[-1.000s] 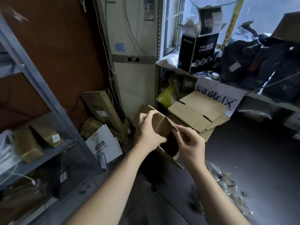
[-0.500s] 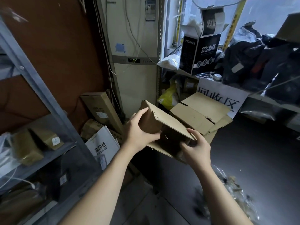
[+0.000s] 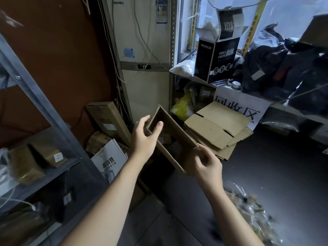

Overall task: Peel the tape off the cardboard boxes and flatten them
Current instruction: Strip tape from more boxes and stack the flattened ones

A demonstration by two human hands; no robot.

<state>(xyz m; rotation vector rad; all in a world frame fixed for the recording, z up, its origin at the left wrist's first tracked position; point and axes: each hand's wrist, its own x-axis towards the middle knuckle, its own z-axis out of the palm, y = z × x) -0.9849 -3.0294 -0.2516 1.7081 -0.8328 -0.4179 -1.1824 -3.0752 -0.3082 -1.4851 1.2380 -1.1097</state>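
Observation:
A small brown cardboard box [image 3: 174, 132] is held in the air between my hands, squashed into a slanted, nearly flat shape with its open side toward me. My left hand [image 3: 144, 139] grips its upper left end, thumb over the edge and fingers behind. My right hand [image 3: 206, 166] holds the lower right corner with curled fingers. Just beyond lies a pile of flattened cardboard [image 3: 218, 128] on the floor. I see no tape on the held box.
A grey metal shelf [image 3: 44, 110] with small boxes stands at the left. Long cartons [image 3: 106, 119] and a white bag [image 3: 111, 160] lean by the wall. A black mask box [image 3: 216, 59] and dark bags [image 3: 284, 68] fill the right shelf. Crumpled plastic [image 3: 252, 212] lies on the floor.
The box was raised and pressed from an open shape into a slanted, flatter one. My left hand moved to its upper end, my right hand to its lower corner.

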